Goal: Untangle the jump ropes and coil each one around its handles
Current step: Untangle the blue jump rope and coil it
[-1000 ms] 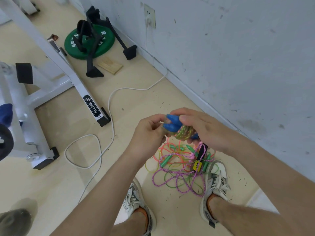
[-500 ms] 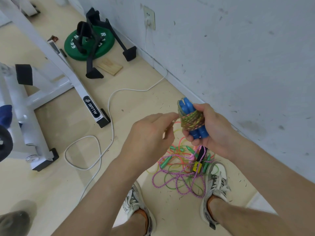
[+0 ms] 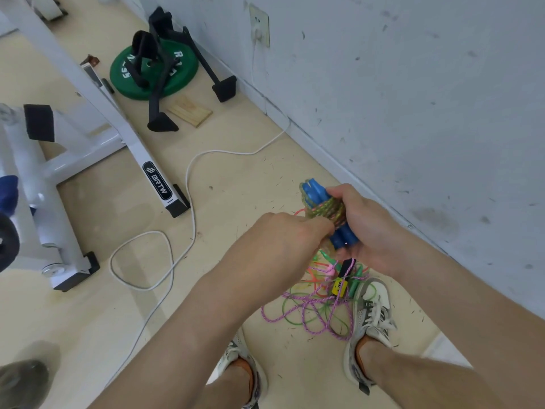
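My right hand [image 3: 365, 228] grips a pair of blue jump-rope handles [image 3: 317, 191] held together, with a green-and-pink speckled rope [image 3: 328, 209] coiled round their middle. My left hand [image 3: 283, 240] reaches in from the left and its fingertips pinch the coil just below the wraps; the fingertips themselves are partly hidden. On the floor beneath my hands lies a tangled pile of ropes [image 3: 312, 308]: a purple speckled one, a thin green one and an orange-pink one, with green handles and a black-and-yellow handle [image 3: 340, 283] among them.
My two shoes [image 3: 370, 314] flank the pile. A white exercise machine frame [image 3: 97, 113] stands at the left, a green weight plate [image 3: 153, 72] with black bars at the back. A white cable [image 3: 188, 184] runs from the wall socket across the floor. The wall is close on the right.
My right hand has turned the blue handles upright and lowered them slightly. My left hand let go, drew back, then came in again onto the coiled rope.
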### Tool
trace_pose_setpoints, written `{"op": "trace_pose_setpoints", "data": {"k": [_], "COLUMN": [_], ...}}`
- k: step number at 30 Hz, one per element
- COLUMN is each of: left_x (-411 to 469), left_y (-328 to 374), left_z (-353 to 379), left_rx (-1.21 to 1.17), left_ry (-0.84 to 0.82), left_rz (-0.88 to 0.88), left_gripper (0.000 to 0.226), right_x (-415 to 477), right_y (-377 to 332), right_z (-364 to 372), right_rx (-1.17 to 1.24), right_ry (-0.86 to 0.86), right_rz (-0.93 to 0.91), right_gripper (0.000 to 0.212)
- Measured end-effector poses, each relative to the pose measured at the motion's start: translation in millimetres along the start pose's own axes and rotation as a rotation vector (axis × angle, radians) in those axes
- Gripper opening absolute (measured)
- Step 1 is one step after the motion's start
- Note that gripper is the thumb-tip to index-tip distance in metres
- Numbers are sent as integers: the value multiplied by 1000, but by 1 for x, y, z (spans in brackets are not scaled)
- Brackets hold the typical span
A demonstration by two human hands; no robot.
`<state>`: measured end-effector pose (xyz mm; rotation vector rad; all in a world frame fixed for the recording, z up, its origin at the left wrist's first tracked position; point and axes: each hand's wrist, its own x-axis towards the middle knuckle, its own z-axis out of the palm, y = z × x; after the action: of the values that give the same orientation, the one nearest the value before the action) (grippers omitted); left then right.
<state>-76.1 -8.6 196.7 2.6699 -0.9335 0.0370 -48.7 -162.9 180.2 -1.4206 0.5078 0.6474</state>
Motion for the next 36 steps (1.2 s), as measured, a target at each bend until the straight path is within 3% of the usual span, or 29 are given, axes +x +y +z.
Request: {"op": "trace_pose_setpoints", "data": {"k": [4, 8, 14, 16, 19, 22, 24, 28, 31, 34, 36], "left_x": [1, -1, -2, 0, 2, 3, 2, -1, -4, -4, -5], "left_y": [4, -7, -21, -23, -22, -25, -26, -24, -25, -24, -21], "left_z": [-7, -8, -5, -5, -12, -17, -18, -26, -38, -43, -43], "left_rx": [98, -49, -377, -605, -1195, -1595, -1708, -1613, -1233, -790, -721], "left_ry": [-36, 66, 394, 431, 500, 505, 446, 307, 166, 161, 174], "left_rz": [-12, -25, -405, -592, -820, -823, -794, -678, -608, -577, -556], "left_gripper": [15, 27, 11, 17, 14, 11, 18, 13, 11, 20, 24], "right_x": [-2, -3, -3, -4, -5, -4, -3, -4, -5, -6, -7], "right_y": [0, -4, -4, -2, -3, -4, -2, -4, -4, -3, -3], "right_z": [1, 2, 5, 8, 9, 7, 8, 7, 6, 9, 12], "right_rx": [-72, -60, 187, 220, 263, 245, 224, 251, 252, 243, 207], "right_ry": [-29, -84, -198, -247, -274, -238, -213, -214, -243, -228, -179], "right_rz": [-2, 31, 96, 105, 89, 79, 86, 107, 130, 141, 99], "right_gripper": [35, 43, 42, 40, 36, 40, 42, 39, 39, 40, 42]}}
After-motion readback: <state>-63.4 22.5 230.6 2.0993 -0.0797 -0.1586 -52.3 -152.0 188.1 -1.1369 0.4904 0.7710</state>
